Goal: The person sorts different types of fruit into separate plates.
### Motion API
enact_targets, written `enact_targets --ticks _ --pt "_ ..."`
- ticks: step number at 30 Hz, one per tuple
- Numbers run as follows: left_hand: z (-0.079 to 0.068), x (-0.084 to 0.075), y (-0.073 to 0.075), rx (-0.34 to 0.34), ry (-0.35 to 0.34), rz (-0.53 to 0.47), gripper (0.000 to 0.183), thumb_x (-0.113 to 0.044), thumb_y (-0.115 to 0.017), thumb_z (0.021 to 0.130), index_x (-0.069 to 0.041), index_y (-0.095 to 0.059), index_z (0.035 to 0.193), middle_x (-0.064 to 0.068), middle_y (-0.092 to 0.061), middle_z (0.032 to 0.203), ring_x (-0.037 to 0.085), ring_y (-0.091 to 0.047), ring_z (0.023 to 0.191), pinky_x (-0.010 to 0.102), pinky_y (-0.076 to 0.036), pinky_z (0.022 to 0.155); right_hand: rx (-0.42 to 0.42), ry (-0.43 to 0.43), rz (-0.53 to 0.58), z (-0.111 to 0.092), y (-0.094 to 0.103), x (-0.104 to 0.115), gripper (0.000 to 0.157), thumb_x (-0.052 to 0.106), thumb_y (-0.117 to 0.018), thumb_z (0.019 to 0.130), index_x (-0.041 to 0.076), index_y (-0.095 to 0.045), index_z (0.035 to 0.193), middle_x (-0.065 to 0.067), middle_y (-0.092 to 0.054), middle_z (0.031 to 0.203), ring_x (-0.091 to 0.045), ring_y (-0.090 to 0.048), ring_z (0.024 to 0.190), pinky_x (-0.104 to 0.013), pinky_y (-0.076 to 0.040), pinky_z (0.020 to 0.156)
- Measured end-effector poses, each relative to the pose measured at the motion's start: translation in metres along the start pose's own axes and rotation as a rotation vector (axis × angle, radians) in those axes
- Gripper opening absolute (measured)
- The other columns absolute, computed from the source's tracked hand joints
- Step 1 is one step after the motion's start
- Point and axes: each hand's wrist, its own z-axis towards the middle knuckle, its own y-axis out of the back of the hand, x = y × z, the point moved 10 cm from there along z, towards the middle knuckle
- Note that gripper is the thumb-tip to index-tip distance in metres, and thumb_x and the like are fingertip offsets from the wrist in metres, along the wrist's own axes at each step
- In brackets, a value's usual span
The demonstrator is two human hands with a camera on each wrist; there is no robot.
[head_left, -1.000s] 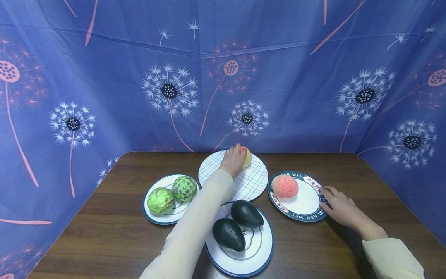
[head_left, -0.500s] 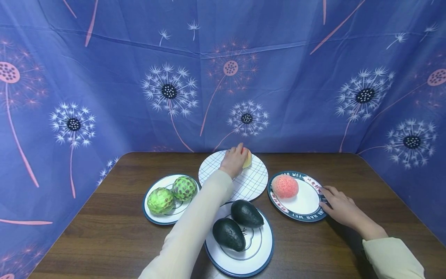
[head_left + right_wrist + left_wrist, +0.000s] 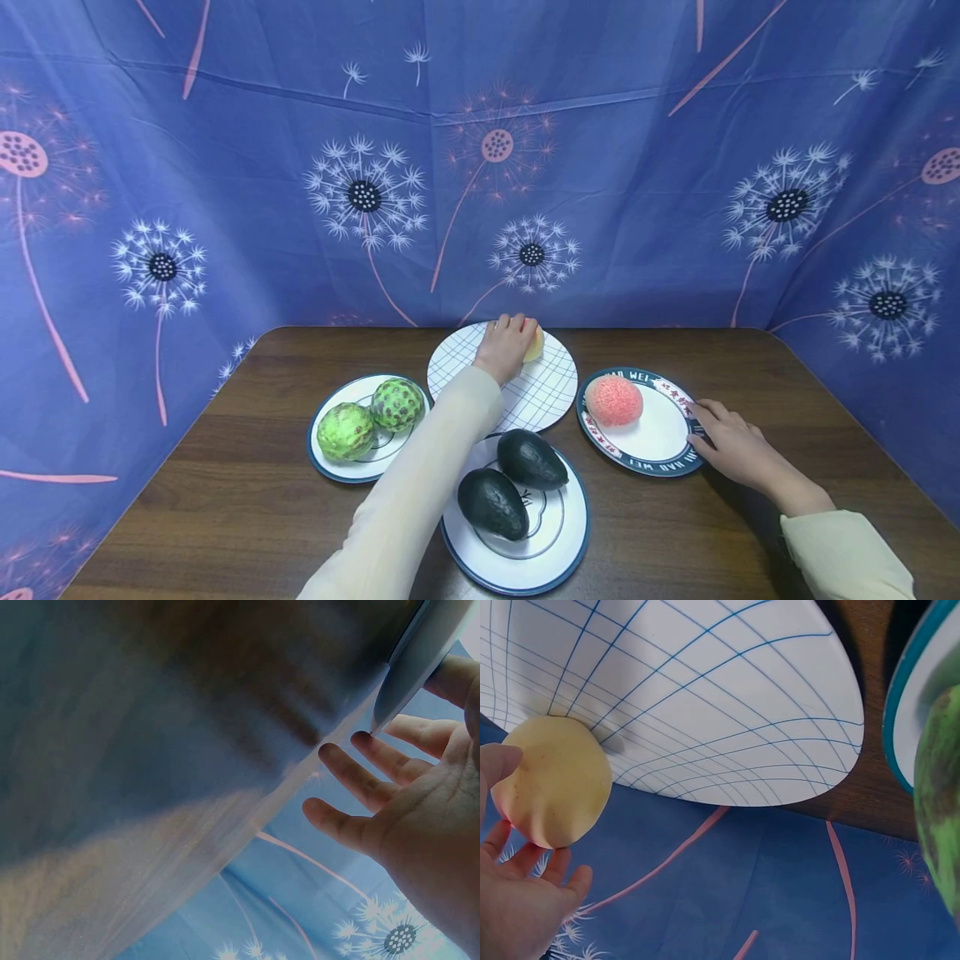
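My left hand (image 3: 507, 347) holds a yellow-and-red peach (image 3: 534, 343) at the far side of a white plate with blue grid lines (image 3: 540, 400). In the left wrist view, the thumb lies on one side of the peach (image 3: 559, 780) and the fingertips of the left hand (image 3: 525, 900) touch its opposite side. My right hand (image 3: 738, 446) rests at the rim of a green-edged plate (image 3: 663, 437), its fingers spread and loosely bent. On that plate sits a rough pink round fruit (image 3: 614, 401). The right wrist view shows the right hand (image 3: 420, 795) by the plate's edge (image 3: 420, 667).
Two green bumpy fruits (image 3: 346, 432) lie on a blue-rimmed plate (image 3: 341, 475) at the left. Nearer me, two dark avocados (image 3: 492, 504) are on another blue-rimmed plate (image 3: 536, 575), under the left forearm's right side. A blue dandelion cloth (image 3: 637, 183) hangs behind the wooden table (image 3: 225, 500).
The left fingers have curled down closer around the peach, which has shifted very slightly to the right. My right hand and the plates have stayed put.
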Motion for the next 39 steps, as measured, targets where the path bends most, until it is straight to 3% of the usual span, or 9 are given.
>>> enact_targets --ticks 6,11,19,24,35,39 --pt "-0.004 -0.003 0.004 -0.043 -0.007 -0.003 0.049 -0.018 -0.058 0.085 -0.017 -0.038 0.13 0.002 -0.046 0.128 0.024 -0.05 0.112 0.039 -0.046 0.09 0.008 -0.003 0.001 0.0 0.0 0.0 0.058 0.023 -0.056 0.087 -0.01 -0.038 0.13 -0.035 -0.035 0.128 -0.054 -0.036 0.113 -0.071 -0.03 0.086" --pt "-0.003 -0.006 -0.001 -0.001 -0.013 -0.025 0.047 -0.01 -0.046 0.092 -0.019 -0.034 0.137 0.004 -0.038 0.136 0.027 -0.048 0.115 0.043 -0.046 0.091 0.012 0.001 0.005 -0.001 0.0 0.0 0.058 0.024 -0.056 0.087 -0.01 -0.038 0.131 -0.035 -0.034 0.128 -0.054 -0.035 0.112 -0.071 -0.029 0.086" --pt "-0.003 -0.007 -0.008 0.056 -0.028 0.022 0.045 -0.009 -0.043 0.094 -0.022 -0.033 0.135 0.004 -0.033 0.138 0.027 -0.044 0.118 0.042 -0.045 0.092 0.007 0.003 0.009 -0.001 0.0 0.0 0.057 0.022 -0.055 0.087 -0.01 -0.038 0.13 -0.035 -0.034 0.128 -0.054 -0.035 0.112 -0.071 -0.028 0.086" --pt "-0.005 -0.008 -0.008 0.049 -0.05 0.046 0.04 -0.008 -0.04 0.095 -0.021 -0.032 0.133 0.003 -0.038 0.138 0.027 -0.044 0.119 0.042 -0.044 0.092 0.006 0.004 0.01 -0.001 0.001 0.001 0.057 0.022 -0.056 0.087 -0.01 -0.038 0.13 -0.035 -0.034 0.128 -0.054 -0.035 0.112 -0.071 -0.028 0.085" --pt "-0.005 -0.007 -0.008 0.043 -0.051 0.074 0.04 -0.012 -0.045 0.093 -0.02 -0.032 0.131 0.002 -0.045 0.131 0.027 -0.049 0.111 0.041 -0.046 0.089 0.008 -0.002 0.005 0.001 -0.002 -0.001 0.058 0.024 -0.056 0.087 -0.009 -0.038 0.132 -0.034 -0.034 0.128 -0.053 -0.036 0.113 -0.071 -0.029 0.086" --pt "-0.006 -0.004 -0.005 0.025 -0.045 0.077 0.045 -0.017 -0.054 0.088 -0.019 -0.034 0.129 0.001 -0.048 0.126 0.026 -0.052 0.105 0.04 -0.047 0.086 0.008 -0.006 0.007 0.001 -0.002 -0.002 0.059 0.024 -0.056 0.087 -0.009 -0.038 0.131 -0.034 -0.034 0.128 -0.053 -0.035 0.113 -0.071 -0.029 0.086"
